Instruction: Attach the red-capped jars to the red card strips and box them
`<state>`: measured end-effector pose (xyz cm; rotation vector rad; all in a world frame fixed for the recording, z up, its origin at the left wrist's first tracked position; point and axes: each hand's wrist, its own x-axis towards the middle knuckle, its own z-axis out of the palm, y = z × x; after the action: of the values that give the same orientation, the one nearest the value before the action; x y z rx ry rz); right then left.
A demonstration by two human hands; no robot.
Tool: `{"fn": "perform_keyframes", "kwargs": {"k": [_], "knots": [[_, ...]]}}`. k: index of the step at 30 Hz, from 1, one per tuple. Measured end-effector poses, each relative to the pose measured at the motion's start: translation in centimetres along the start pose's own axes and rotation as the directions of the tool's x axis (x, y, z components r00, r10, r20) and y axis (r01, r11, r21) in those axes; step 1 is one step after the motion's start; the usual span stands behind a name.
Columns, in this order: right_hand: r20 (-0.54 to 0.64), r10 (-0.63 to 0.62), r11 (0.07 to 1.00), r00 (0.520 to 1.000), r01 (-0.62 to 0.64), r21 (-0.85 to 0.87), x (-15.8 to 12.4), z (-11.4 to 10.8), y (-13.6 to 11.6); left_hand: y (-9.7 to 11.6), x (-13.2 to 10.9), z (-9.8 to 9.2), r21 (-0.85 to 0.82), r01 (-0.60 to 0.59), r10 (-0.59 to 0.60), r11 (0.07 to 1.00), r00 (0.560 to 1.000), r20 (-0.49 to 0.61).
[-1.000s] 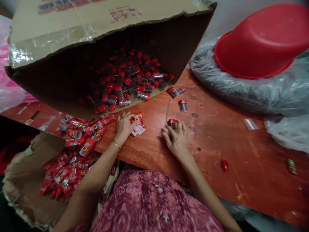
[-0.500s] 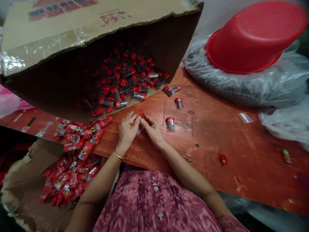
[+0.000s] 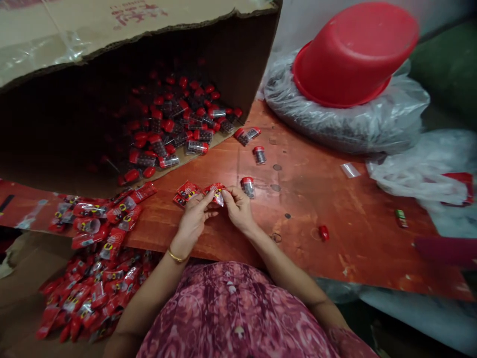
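Pinching a red sachet [image 3: 216,192] — print blurred (unreadable) — with left-hand fingers [image 3: 207,198] and right-hand fingers [image 3: 228,194].

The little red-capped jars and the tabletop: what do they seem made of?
The jar seems clear plastic, perhaps glass, with dark contents showing through; its cap looks like shiny red plastic. The tabletop looks like varnished wood: visible grain, worn patches.

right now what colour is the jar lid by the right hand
Red: the lid shows best in the head view.
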<state>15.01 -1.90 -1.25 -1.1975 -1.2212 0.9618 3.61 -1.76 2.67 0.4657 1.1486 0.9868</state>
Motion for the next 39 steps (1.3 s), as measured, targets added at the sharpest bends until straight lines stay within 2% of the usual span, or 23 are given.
{"fn": "perform_keyframes", "kwargs": {"k": [4,7,10,12,14,16,17,18,20,23,25,27,30,35,39], "knots": [[-0.013,-0.074,0.988,0.997,0.072,-0.138,-0.2,-0.4,0.5,-0.4,0.1,0.5,0.032,0.006,-0.005,0.999,0.999,-0.032],[0.036,-0.171,0.947,0.985,0.175,-0.27,-0.3,-1.0,0.5,-0.5,0.2,0.8,0.116,-0.026,0.031,0.993,0.999,-0.035],[0.089,-0.198,0.887,0.976,0.217,-0.409,-0.1,-2.4,0.3,-0.4,0.4,0.9,0.138,-0.085,0.097,0.987,0.991,-0.087],[0.024,-0.163,0.788,0.986,0.144,-0.599,0.1,-3.7,0.4,-0.2,0.6,0.7,0.097,-0.084,0.096,0.992,0.988,-0.118],[-0.112,-0.107,0.61,0.988,-0.023,-0.792,0.3,-5.0,0.8,0.1,0.8,0.5,0.028,-0.048,0.051,0.998,0.992,-0.114],[-0.2,-0.061,0.454,0.978,-0.151,-0.878,0.5,-6.0,1.4,0.3,0.8,0.3,-0.043,-0.005,0.001,0.999,0.997,-0.082],[-0.199,-0.044,0.428,0.979,-0.161,-0.889,0.5,-6.4,1.8,0.4,0.8,0.2,-0.071,0.016,-0.021,0.997,0.998,-0.065],[-0.171,-0.031,0.443,0.985,-0.14,-0.885,0.4,-6.6,2.0,0.5,0.7,0.2,-0.094,0.033,-0.038,0.995,0.998,-0.052],[-0.083,-0.007,0.592,0.996,-0.063,-0.803,-0.1,-6.7,2.2,0.5,0.5,0.1,-0.122,0.05,-0.055,0.991,0.998,-0.042],[0.047,0.041,0.895,0.998,-0.016,-0.446,-1.4,-6.5,1.2,0.4,0.2,0.0,-0.114,0.052,-0.057,0.992,0.997,-0.046],[0.087,0.048,0.975,0.995,-0.028,-0.22,-2.4,-6.4,-0.1,0.4,0.0,0.0,-0.074,0.047,-0.051,0.996,0.997,-0.049],[0.114,0.032,0.992,0.993,-0.017,-0.128,-3.2,-6.3,-1.5,0.4,-0.1,0.0,-0.028,0.021,-0.022,0.999,0.998,-0.057],[0.17,0.0,0.993,0.985,0.02,-0.117,-3.5,-6.3,-3.0,0.5,-0.5,0.2,0.044,-0.034,0.037,0.998,0.997,-0.061],[0.218,0.051,0.984,0.975,-0.012,-0.18,-3.0,-6.0,-3.2,0.8,-1.0,0.6,0.106,-0.084,0.085,0.991,0.996,-0.01],[0.234,0.106,0.986,0.967,-0.071,-0.154,-2.8,-5.5,-3.3,0.4,-0.8,0.2,0.14,-0.144,0.143,0.98,0.99,0.013]]}}
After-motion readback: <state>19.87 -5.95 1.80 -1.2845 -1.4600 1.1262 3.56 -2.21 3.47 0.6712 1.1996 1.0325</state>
